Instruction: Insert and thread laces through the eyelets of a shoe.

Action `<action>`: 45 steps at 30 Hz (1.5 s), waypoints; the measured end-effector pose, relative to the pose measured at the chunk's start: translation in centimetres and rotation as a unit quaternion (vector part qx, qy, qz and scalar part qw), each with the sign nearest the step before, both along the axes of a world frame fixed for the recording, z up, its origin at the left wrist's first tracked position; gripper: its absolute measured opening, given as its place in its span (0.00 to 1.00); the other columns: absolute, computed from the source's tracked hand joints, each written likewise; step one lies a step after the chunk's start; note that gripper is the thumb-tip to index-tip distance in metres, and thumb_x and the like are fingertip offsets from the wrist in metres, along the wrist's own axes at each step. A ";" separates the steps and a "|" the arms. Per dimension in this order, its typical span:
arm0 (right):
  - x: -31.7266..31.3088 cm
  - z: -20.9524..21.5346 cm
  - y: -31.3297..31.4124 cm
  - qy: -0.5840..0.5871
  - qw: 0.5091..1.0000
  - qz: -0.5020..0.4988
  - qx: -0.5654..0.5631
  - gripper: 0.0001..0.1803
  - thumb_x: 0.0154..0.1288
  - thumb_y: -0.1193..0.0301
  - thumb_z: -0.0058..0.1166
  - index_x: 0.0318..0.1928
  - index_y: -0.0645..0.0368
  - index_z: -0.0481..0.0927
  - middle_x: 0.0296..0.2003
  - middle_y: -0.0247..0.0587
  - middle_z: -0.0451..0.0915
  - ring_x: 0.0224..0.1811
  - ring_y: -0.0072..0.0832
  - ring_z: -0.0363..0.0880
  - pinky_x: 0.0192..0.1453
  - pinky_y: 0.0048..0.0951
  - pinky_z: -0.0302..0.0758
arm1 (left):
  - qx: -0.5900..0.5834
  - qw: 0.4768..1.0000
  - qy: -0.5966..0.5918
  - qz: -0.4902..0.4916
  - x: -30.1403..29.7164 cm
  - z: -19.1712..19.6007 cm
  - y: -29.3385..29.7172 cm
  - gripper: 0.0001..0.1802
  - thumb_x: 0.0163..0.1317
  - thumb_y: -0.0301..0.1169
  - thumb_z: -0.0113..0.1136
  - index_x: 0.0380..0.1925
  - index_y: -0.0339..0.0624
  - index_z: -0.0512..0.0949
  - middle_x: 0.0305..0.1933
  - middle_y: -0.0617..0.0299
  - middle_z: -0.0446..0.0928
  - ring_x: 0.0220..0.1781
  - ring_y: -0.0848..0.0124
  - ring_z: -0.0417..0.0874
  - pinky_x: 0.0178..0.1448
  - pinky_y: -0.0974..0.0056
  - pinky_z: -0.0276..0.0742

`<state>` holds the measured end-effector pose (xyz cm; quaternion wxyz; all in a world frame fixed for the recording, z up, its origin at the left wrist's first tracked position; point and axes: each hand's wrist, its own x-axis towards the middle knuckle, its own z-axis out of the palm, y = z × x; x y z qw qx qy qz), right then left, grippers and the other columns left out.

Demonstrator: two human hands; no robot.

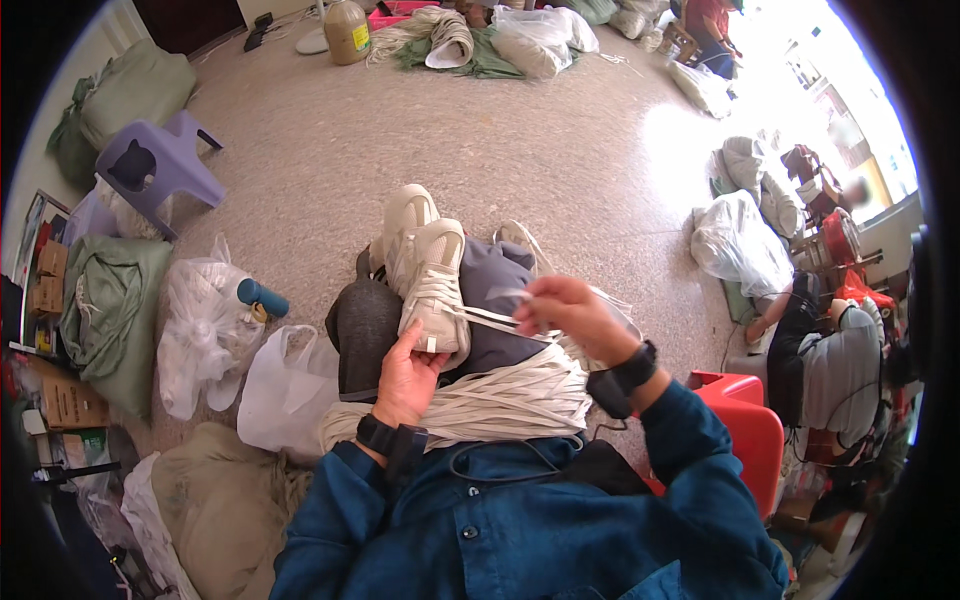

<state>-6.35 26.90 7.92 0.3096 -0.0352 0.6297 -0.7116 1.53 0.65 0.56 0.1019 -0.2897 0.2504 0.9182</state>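
Looking down from the head camera, I see my left hand (pixel 408 375) cupped against the heel of a cream sneaker (pixel 432 290) that sits on my raised knee, thumb and fingers closed on its back edge. My right hand (pixel 572 315) is pinched shut on a flat white strap (pixel 490 320) that runs taut from the sneaker toward the fingers. A thick bundle of straps (pixel 505 400) of the same kind lies across my lap, just below both hands. I judge the strap light, limp and a little slick, so it wants a firm pinch near its free end, flat side between thumb and forefinger. The sneaker looks soft-walled but stiff at the sole, best steadied at the heel. A second sneaker (pixel 405 225) is just beyond the first. Clear plastic bags (pixel 205 335) lie on the floor (pixel 420 130) to my left.
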 end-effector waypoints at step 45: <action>0.0 -3.9 -10.7 0.436 0.852 0.044 0.288 0.08 0.66 0.73 0.51 0.31 0.64 0.72 0.24 0.60 0.78 0.30 0.61 0.78 0.34 0.57 0.73 | 0.049 0.998 0.039 -0.019 -0.5 -0.1 -0.1 0.24 0.72 0.36 0.58 0.65 0.40 0.70 0.61 0.59 0.77 0.62 0.66 0.78 0.64 0.56 0.73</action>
